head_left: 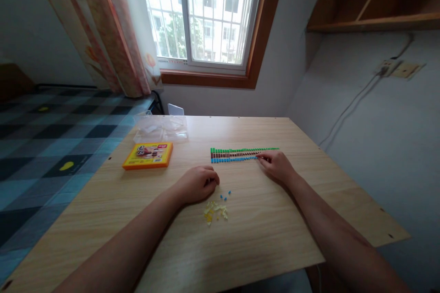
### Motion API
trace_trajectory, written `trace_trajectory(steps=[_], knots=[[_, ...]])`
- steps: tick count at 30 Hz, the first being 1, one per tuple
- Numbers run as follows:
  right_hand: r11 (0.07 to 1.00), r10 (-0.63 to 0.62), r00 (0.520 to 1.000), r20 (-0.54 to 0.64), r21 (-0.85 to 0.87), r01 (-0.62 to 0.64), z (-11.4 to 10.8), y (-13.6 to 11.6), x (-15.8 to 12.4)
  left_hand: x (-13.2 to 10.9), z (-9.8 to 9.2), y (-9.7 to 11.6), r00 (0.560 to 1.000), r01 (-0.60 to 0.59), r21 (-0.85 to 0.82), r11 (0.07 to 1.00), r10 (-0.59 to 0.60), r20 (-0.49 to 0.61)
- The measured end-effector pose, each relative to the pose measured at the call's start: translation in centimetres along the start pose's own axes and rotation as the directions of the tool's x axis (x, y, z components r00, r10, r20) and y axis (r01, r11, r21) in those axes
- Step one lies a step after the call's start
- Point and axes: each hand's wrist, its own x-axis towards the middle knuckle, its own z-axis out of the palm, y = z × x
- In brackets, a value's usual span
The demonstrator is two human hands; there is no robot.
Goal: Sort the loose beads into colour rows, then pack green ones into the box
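Note:
My right hand [277, 165] has its thumb and forefinger pinched together at the right end of a row of tiny blue pieces [233, 159]. Whatever sits between those fingertips is too small to make out. Behind the blue row run a dark brown row [235, 154] and a green row [240, 150], all with taller pieces at the left. Curled loosely on the table, my left hand [199, 184] shows nothing in its fingers. Close to it lie several loose blue pieces [225, 198] and a scattered heap of pale yellow pieces [216, 210].
A yellow-orange box [147, 155] lies on the wooden table [261, 224] at the left. Behind it stands a clear plastic case [160, 129]. A checked bed [68, 132] adjoins the left side, a window [206, 13] is ahead, and a wall with a cord [350, 100] is right.

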Motion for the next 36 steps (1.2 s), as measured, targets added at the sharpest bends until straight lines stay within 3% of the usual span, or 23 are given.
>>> trace_trajectory(steps=[4,9,12,22,25,30,34,36], knots=[[0.981,-0.157,0.979,0.13,0.135,0.139,0.4,-3.6,-0.9,-0.1,-0.3,0.6,0.998,-0.035,0.0,0.999,0.035,0.044],[0.928,-0.335,0.898,0.284,0.263,0.263,1.8,-7.0,-1.8,-0.4,-0.5,1.0,0.996,-0.036,0.019,0.999,0.035,0.076],[0.916,-0.384,0.861,0.334,0.253,0.31,2.2,-7.5,-1.9,-0.6,-0.7,1.3,0.996,-0.03,0.046,0.998,0.026,0.086],[0.903,-0.428,0.815,0.391,0.224,0.367,2.7,-8.3,-2.1,-0.8,-0.7,1.9,0.99,-0.011,-0.078,0.997,0.021,0.137],[0.919,-0.393,0.846,0.361,0.19,0.346,1.8,-7.3,-1.7,-0.8,-0.4,1.8,0.989,-0.019,-0.104,0.994,0.034,0.142],[0.971,-0.231,0.933,0.278,0.005,0.239,-1.1,-3.0,-0.2,-0.6,-0.1,1.5,0.989,-0.039,-0.071,0.997,0.049,0.138],[0.992,-0.01,0.967,0.253,-0.122,0.042,-3.4,-0.2,0.3,-0.4,0.0,1.3,0.993,-0.024,-0.036,0.999,0.028,0.118],[0.987,0.089,0.962,0.256,-0.15,-0.052,-4.1,0.6,0.3,-0.3,0.1,1.1,0.994,-0.017,-0.014,1.0,0.018,0.111]])
